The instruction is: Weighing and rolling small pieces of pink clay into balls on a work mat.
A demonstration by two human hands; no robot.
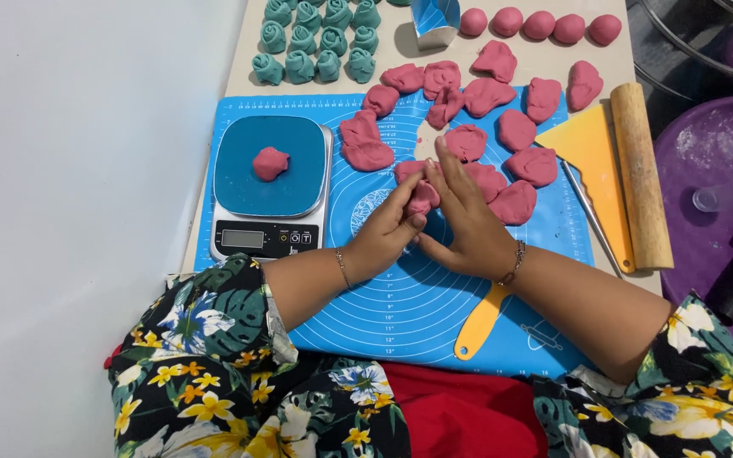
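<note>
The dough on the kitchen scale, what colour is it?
Pink; the dough lump sits on the teal-topped kitchen scale, seen clearly in the head view.
</note>
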